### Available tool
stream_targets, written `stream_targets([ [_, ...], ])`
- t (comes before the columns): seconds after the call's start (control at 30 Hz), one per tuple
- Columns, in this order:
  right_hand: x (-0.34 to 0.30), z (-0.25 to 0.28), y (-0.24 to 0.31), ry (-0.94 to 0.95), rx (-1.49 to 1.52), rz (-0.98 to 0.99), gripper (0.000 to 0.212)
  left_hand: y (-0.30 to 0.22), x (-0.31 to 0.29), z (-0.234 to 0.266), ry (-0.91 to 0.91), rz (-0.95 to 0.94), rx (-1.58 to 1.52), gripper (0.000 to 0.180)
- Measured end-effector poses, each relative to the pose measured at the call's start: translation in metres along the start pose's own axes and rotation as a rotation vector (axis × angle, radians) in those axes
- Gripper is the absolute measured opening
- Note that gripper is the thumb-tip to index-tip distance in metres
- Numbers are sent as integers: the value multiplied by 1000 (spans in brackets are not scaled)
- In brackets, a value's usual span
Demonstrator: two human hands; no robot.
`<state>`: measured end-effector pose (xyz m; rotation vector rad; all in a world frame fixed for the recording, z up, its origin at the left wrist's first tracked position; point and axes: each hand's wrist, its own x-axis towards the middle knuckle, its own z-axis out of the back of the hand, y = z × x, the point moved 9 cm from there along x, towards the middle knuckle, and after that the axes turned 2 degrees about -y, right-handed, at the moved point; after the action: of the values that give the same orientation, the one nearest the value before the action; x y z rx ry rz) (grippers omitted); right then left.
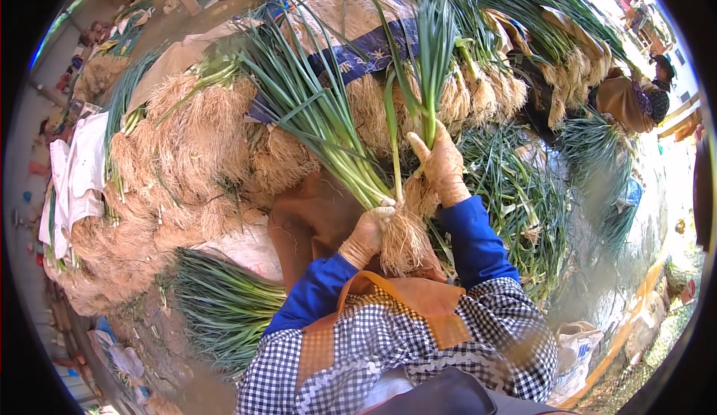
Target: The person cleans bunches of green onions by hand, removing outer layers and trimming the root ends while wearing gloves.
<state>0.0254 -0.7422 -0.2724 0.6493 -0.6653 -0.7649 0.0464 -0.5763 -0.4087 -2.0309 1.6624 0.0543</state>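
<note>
My left hand point(366, 232) is closed round the pale lower stems of a bunch of green onions point(340, 142), just above their roots. Its long leaves fan up and to the left, and a tangle of tan roots point(403, 245) hangs beside the hand. Higher and to the right, my right hand point(446, 170) grips a smaller green onion clump point(432, 64) by its lower stems, leaves upward, with the thumb stuck out to the left. Between the hands stands a single yellowish-green stalk point(396, 157). The fingertips of the right hand are partly hidden.
Root-ends of many stacked bunches point(202, 127) fill the left and far side, partly under a printed sack point(358, 23). Loose green onions point(515, 198) lie at the right. Another leafy pile point(224, 303) lies at the lower left. A person point(635, 97) is at the far right.
</note>
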Motion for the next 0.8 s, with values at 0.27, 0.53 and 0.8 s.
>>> stream_targets([
  [0.27, -41, -72, -40, 727, 1053, -469, 52, 20, 15, 5, -52, -83, -114, 18],
  [0.53, -5, -49, -67, 7, 221, -130, 35, 26, 26, 35, -193, -131, -133, 17],
  [0.8, -33, -24, -88, 128, 804, -466, 26, 35, 27, 18, 23, -34, -209, 44],
])
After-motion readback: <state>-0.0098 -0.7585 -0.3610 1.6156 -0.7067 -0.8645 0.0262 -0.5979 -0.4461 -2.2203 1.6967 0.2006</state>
